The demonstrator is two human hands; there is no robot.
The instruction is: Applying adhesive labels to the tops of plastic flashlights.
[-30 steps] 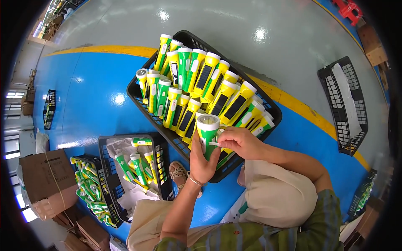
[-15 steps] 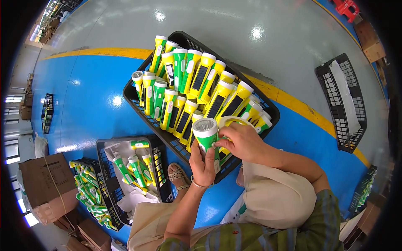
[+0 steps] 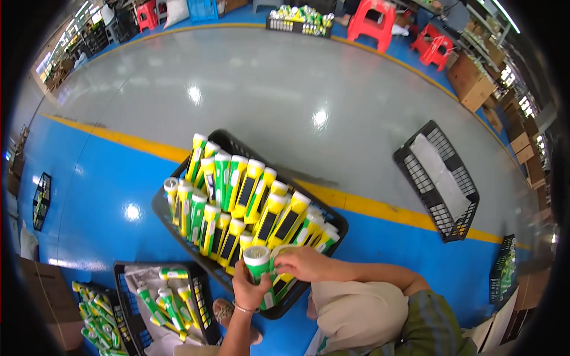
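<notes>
Left hand (image 3: 249,289) wraps around the body of a green-and-white flashlight (image 3: 259,265), fingers closed on it, holding it roughly upright with the round white head end facing up toward the camera. Thumb and fingers sit below the head, on the green barrel. Right hand (image 3: 301,264) is just beside it, fingertips curled and touching the flashlight near its head from the right; whether it pinches the flashlight itself or a small part against it is hard to tell at this size. The held flashlight sits over the near edge of a black plastic crate (image 3: 168,221), which is packed with rows of yellow and green flashlights (image 3: 249,204) lying side by side, heads pointing away. A second black crate (image 3: 200,299) at lower left holds a few loose green flashlights on white wrapping, with more green ones piled just left of it. An empty-looking black basket (image 3: 440,181) stands well apart on the right, across the yellow floor line (image 3: 380,209). Floor is blue near the person, grey beyond.
</notes>
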